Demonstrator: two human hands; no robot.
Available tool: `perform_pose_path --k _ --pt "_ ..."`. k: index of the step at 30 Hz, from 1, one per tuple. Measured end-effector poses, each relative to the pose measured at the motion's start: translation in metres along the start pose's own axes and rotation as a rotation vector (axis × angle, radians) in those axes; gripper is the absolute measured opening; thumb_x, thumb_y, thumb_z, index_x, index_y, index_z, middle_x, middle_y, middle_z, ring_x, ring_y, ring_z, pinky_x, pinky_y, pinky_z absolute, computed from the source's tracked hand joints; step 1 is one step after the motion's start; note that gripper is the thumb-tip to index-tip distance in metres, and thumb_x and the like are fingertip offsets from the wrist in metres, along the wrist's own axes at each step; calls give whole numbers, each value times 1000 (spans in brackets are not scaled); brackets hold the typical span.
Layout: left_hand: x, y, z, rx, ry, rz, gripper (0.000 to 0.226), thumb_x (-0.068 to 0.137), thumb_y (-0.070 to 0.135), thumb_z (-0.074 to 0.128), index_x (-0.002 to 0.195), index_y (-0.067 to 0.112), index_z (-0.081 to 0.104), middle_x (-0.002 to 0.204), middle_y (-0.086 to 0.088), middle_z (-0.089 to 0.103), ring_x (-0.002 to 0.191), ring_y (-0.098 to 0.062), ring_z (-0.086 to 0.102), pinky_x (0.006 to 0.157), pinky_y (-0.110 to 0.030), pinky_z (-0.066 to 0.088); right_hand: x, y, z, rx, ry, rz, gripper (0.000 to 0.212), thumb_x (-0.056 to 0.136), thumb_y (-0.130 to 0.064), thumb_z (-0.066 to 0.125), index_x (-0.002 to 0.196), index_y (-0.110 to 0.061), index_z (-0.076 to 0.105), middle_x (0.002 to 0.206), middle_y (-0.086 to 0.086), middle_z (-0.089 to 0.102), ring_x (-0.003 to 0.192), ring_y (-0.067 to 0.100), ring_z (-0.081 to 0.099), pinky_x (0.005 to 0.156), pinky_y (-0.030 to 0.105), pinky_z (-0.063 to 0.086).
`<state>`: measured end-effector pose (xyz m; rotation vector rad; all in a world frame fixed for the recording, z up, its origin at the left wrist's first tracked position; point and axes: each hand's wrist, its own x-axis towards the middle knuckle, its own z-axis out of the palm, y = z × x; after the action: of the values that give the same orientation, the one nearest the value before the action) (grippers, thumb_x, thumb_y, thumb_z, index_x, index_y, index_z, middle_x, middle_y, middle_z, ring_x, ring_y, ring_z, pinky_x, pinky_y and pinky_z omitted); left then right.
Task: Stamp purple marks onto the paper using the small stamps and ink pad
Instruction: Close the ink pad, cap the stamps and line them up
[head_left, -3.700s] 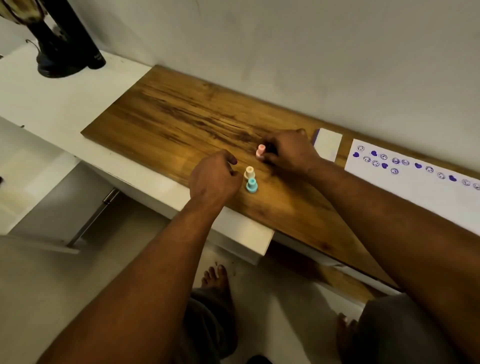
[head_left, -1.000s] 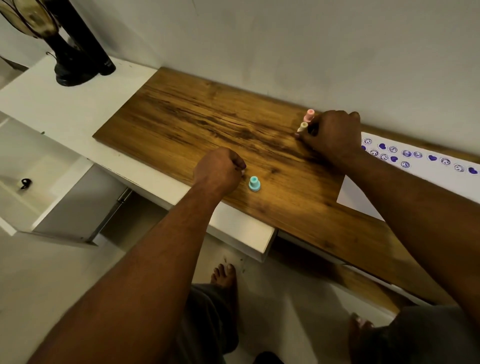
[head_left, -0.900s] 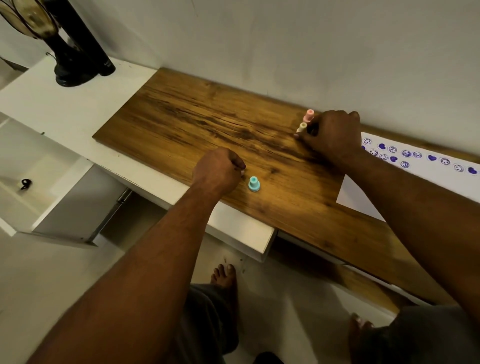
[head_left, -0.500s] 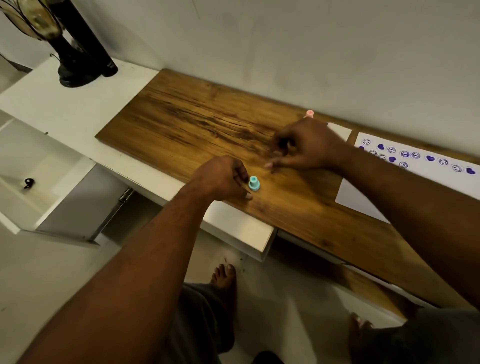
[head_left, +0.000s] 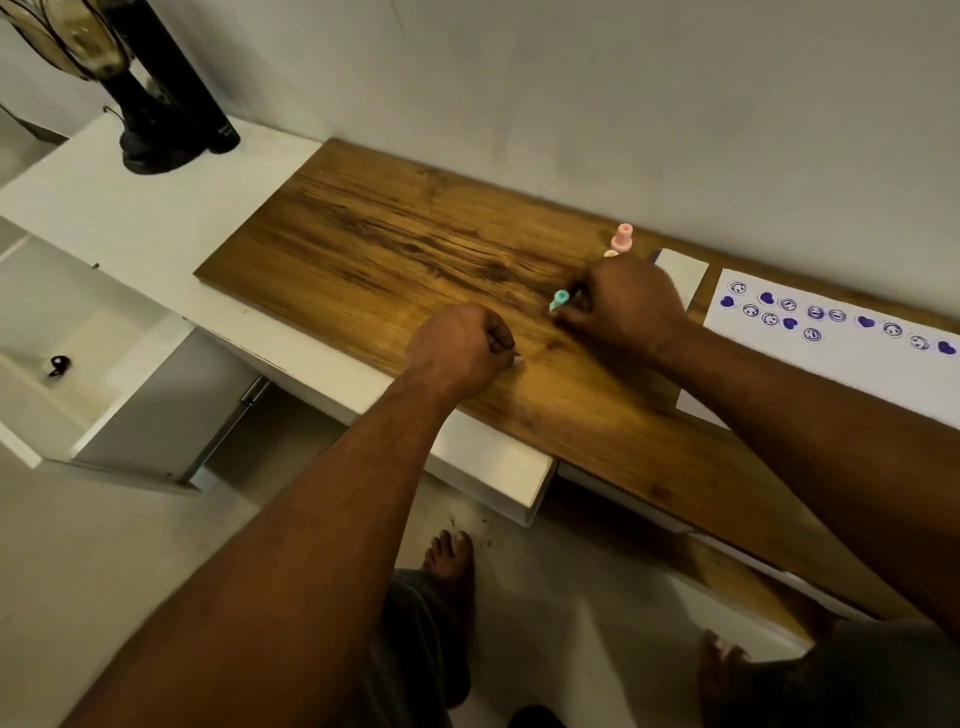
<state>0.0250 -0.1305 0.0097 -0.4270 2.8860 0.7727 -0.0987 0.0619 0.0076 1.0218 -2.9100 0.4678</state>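
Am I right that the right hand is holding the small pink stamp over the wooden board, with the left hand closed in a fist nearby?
Not quite. In the head view, the right hand holds the small teal stamp, not the pink one. The small pink stamp stands by the wall. The rest holds: wooden board, left hand fisted nearby.

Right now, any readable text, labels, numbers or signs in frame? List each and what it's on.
No legible words or numbers.
Black cylinder: small pale lettering near its base, too blurred to read.
Paper: no text, only purple stamped signs, smiley faces and solid hearts.
Ink pad: white top, no print visible.
Stamps, teal in the right hand, pink: no markings visible.
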Motion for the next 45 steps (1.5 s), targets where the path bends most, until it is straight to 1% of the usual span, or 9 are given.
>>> perform_pose_path --k 5,12,20,25,29,32,35,42,45 --pt "3 -4 5 15 0 6 23 81 48 84 96 32 77 88 16 70 85 -2 65 71 -27 54 8 27 -4 6 14 161 45 86 -62 70 112 -26 77 95 2 75 83 16 63 69 32 55" --pt "6 -3 8 41 15 23 22 80 51 85 91 35 76 81 20 66 81 1 62 65 -25 49 6 31 -4 -35 56 138 45 87 -60 69 113 -25 77 94 4 75 83 19 63 65 28 42" --pt "7 -2 9 37 6 16 20 78 51 86 84 37 73 78 21 65 79 1 62 65 -25 50 4 34 -12 -53 51 147 47 85 -65 68 108 -27 79 91 3 73 79 17 58 67 28 40" --pt "6 0 8 24 -2 28 22 80 51 85 91 34 76 81 19 67 81 0 63 64 -24 47 1 32 -15 -39 26 138 53 82 -70 68 112 -28 76 95 3 73 89 21 66 71 31 50" --pt "5 2 9 36 0 34 22 82 50 84 93 33 77 83 17 68 84 -3 64 68 -27 51 0 28 -10 -57 52 154 43 88 -58 70 113 -23 77 97 6 75 88 23 67 67 28 43" --pt "5 3 8 37 9 31 21 82 51 84 92 34 77 83 18 68 83 -4 64 68 -27 51 0 30 -14 -109 63 194 44 86 -59 68 107 -22 78 90 6 74 84 26 68 71 34 54" --pt "4 4 8 44 13 31 20 82 51 83 91 34 77 83 17 68 83 -5 64 71 -29 54 0 32 -18 -87 60 212 44 84 -58 68 108 -23 79 90 6 75 83 26 69 76 40 58" --pt "4 6 7 41 10 29 19 82 52 83 88 35 76 78 20 66 81 -3 64 69 -27 52 0 31 -17 -62 51 204 44 85 -57 69 113 -25 78 91 3 75 83 23 68 72 32 53" --pt "4 6 7 38 7 30 18 82 50 83 89 35 76 79 19 67 82 -4 64 71 -28 54 -2 28 -19 -46 39 208 44 86 -58 68 115 -25 77 93 3 75 84 22 68 73 33 56"
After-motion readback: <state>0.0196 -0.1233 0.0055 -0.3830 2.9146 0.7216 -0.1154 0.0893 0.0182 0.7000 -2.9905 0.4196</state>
